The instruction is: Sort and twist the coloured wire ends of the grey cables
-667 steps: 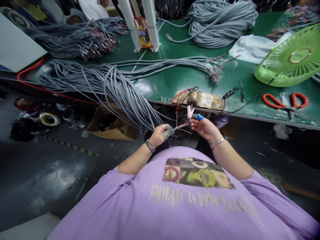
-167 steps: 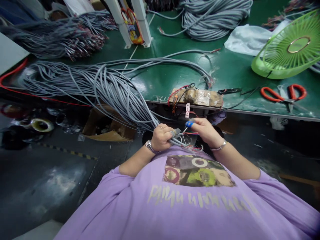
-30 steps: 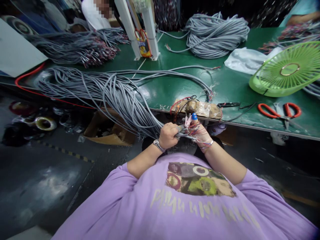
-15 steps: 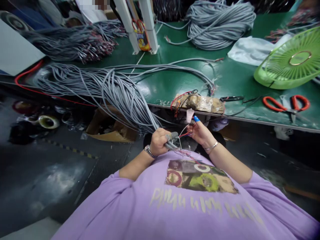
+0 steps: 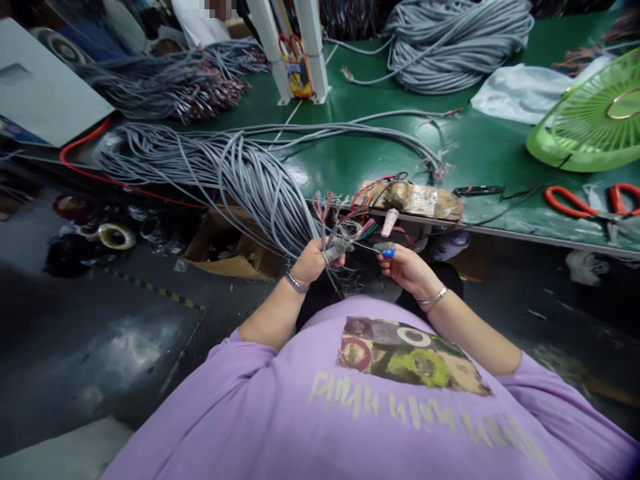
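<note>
My left hand (image 5: 309, 263) is closed round the ends of several grey cables, its thumb in a grey covering. Coloured wires (image 5: 326, 205) fan out above that hand, and others with red, green and purple insulation (image 5: 366, 231) point right. A thin pale strand (image 5: 366, 247) stretches from the cable ends to my right hand (image 5: 409, 270), which pinches it between thumb and a blue-tipped finger. The long grey cable bundle (image 5: 250, 167) runs from the table down to my left hand. Part of the grip is hidden by the fingers.
On the green table (image 5: 380, 153) lie a coiled grey cable (image 5: 455, 47), a green fan (image 5: 590, 120), red-handled pliers (image 5: 575, 202) and a taped block (image 5: 425, 201) at the edge. A cardboard box (image 5: 230, 263) stands below. Another person's white clothing (image 5: 193, 23) shows behind.
Both hands have moved away from my shirt, toward the table. The cable ends now point up and right, and a thin strand is drawn taut between the hands. The view has shifted slightly left.
</note>
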Tool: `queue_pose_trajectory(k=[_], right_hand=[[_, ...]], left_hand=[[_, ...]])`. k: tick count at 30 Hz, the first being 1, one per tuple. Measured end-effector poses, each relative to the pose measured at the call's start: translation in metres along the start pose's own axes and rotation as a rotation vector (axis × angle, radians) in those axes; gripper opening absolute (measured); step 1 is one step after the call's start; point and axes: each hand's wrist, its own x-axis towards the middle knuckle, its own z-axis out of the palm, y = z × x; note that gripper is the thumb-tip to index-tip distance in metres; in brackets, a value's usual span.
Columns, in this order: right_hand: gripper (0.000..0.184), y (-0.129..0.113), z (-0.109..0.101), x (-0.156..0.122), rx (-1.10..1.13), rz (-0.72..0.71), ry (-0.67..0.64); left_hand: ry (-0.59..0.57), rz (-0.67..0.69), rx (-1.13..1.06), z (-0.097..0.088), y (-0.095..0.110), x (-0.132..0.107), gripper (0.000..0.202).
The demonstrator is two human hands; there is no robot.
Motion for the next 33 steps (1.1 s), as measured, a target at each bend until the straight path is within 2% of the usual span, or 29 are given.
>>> queue_pose_trajectory(k=[7, 13, 17, 19, 23, 25, 28, 33], right_hand=[[0.024, 0.006, -0.008, -0.007, -0.145, -0.18, 0.188], [0.02, 0.004, -0.007, -0.02, -0.37, -0.517, 0.253], [0.02, 0.001, -0.005, -0.037, -0.582, -0.803, 0.314], [0.022, 0.0, -0.006, -0.043, -0.642, -0.887, 0.303], [0.032, -0.004, -0.001, -0.049, -0.715, -0.904, 0.278], [0.027, -0.009, 0.005, -0.051, -0.808, -0.925, 0.275], [0.009, -0.018, 0.013, -0.052, -0.881, -0.952, 0.255], [0.012, -0.024, 0.016, -0.052, -0.862, -0.961, 0.266]], left_hand=[[-0.112, -0.047, -0.087, 0.003, 0.0, 0.011, 0.048], [-0.127, -0.025, 0.004, 0.014, -0.002, 0.01, 0.043], [-0.172, -0.048, 0.062, 0.014, -0.003, 0.01, 0.046], [-0.214, -0.071, 0.082, 0.012, -0.002, 0.01, 0.046], [-0.27, -0.069, 0.135, 0.013, 0.002, 0.01, 0.045], [-0.28, -0.06, 0.17, 0.014, 0.004, 0.009, 0.045], [-0.293, -0.022, 0.216, 0.015, 0.004, 0.005, 0.042], [-0.221, 0.128, 0.173, 0.016, 0.006, -0.007, 0.044]])
